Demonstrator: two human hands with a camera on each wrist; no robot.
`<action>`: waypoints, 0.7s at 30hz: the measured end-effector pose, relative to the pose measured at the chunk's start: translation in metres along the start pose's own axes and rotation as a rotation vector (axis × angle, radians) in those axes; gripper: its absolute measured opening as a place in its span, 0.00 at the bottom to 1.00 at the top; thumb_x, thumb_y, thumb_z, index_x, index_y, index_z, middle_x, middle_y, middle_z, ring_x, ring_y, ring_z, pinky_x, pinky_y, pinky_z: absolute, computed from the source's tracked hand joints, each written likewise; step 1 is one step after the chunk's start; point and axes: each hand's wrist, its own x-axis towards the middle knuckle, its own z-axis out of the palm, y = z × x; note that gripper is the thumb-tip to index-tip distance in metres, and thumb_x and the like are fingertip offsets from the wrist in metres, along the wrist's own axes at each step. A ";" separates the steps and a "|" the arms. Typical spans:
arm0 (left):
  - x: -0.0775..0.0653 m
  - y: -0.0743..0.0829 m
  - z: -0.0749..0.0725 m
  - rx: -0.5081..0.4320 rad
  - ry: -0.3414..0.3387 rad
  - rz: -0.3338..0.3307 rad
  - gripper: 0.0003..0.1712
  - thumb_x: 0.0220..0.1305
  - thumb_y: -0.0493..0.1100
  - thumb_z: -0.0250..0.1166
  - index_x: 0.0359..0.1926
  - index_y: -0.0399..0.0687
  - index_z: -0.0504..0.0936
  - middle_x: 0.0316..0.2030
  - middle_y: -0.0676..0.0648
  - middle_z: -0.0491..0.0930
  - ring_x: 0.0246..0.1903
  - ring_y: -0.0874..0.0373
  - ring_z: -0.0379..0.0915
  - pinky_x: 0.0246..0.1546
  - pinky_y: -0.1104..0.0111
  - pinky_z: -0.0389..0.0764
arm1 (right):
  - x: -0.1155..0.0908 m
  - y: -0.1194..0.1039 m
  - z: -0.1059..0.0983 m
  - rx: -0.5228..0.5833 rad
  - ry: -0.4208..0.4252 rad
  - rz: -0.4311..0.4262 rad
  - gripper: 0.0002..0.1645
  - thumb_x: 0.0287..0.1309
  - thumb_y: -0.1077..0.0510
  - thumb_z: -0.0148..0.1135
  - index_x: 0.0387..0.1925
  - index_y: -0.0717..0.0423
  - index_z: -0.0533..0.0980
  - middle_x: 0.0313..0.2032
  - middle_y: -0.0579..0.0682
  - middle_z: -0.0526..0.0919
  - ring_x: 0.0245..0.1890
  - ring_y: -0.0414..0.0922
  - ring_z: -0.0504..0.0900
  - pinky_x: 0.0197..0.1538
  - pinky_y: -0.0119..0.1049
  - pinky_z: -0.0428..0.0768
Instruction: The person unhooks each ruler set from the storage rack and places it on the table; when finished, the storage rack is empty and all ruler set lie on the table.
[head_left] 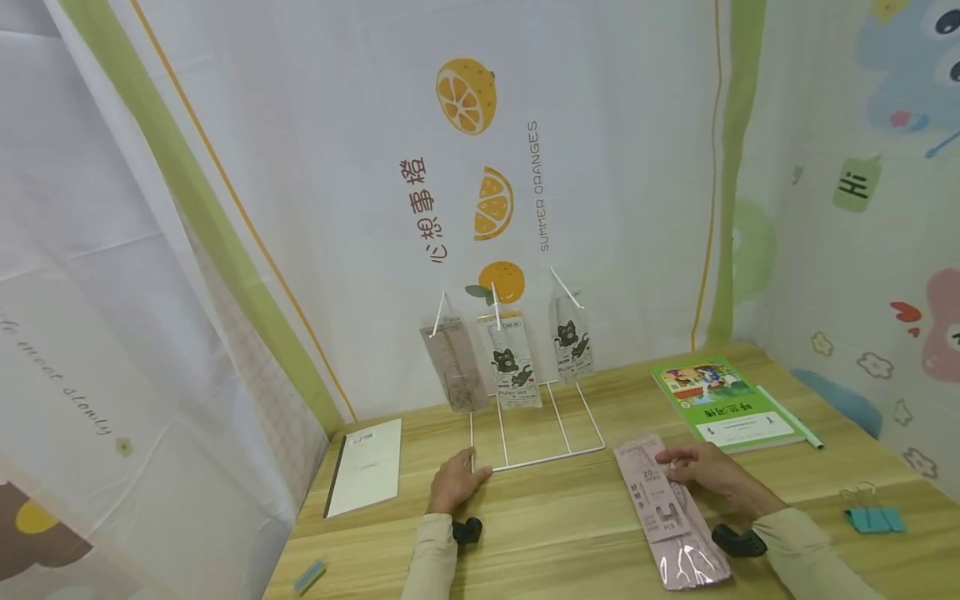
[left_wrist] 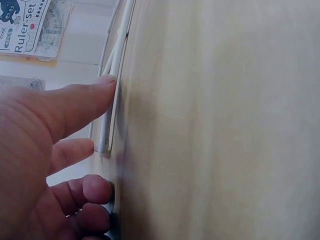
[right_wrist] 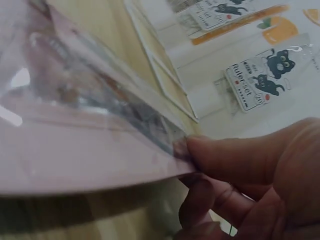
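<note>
Pink, slick-faced packet (head_left: 666,510), at four o'clock from the wire rack (head_left: 550,458): I judge it light and bendable, best held by its edge, where the right hand (head_left: 708,473), nearly closed, pinches it; the left hand (head_left: 453,483), half-curled, pinches the rack's seven-o'clock corner.

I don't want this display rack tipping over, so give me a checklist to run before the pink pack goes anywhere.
1. Rack held: ok. The left hand holds the near left corner of the white wire rack.
2. Pack gripped: ok. The right hand pinches an edge of the pink pack.
3. Pack wholly off the table: cannot tell. The pinched edge looks raised; the rest is unclear.
4. Space between pack and rack clear: ok. Only bare tabletop shows there.
5. A bare hook in view: not ok. Each of the three visible hooks carries a pack.
</note>
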 end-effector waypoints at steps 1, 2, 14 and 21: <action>0.000 0.000 0.000 0.001 0.002 0.001 0.35 0.64 0.55 0.69 0.64 0.38 0.76 0.60 0.29 0.77 0.57 0.29 0.74 0.52 0.38 0.76 | 0.000 0.000 0.001 -0.006 0.004 0.001 0.21 0.57 0.69 0.63 0.53 0.74 0.77 0.33 0.50 0.78 0.35 0.43 0.76 0.39 0.32 0.75; 0.000 -0.001 0.001 -0.005 0.002 -0.002 0.35 0.64 0.55 0.69 0.65 0.38 0.76 0.60 0.29 0.76 0.58 0.29 0.73 0.53 0.38 0.75 | 0.001 0.000 0.002 -0.005 0.012 -0.001 0.21 0.57 0.70 0.63 0.53 0.74 0.76 0.32 0.50 0.77 0.35 0.44 0.75 0.37 0.31 0.75; 0.002 0.000 0.000 -0.009 0.013 -0.005 0.35 0.64 0.54 0.69 0.65 0.39 0.76 0.61 0.29 0.76 0.59 0.30 0.72 0.56 0.38 0.74 | 0.000 -0.004 0.010 -0.222 0.073 -0.091 0.17 0.58 0.71 0.63 0.50 0.73 0.79 0.33 0.51 0.78 0.34 0.45 0.73 0.33 0.29 0.73; 0.000 0.001 0.000 -0.005 0.004 0.004 0.34 0.64 0.54 0.69 0.65 0.38 0.76 0.60 0.28 0.76 0.58 0.28 0.73 0.54 0.37 0.74 | -0.001 -0.003 0.007 -0.255 0.042 -0.113 0.18 0.59 0.68 0.64 0.51 0.70 0.80 0.44 0.62 0.83 0.39 0.46 0.77 0.38 0.32 0.76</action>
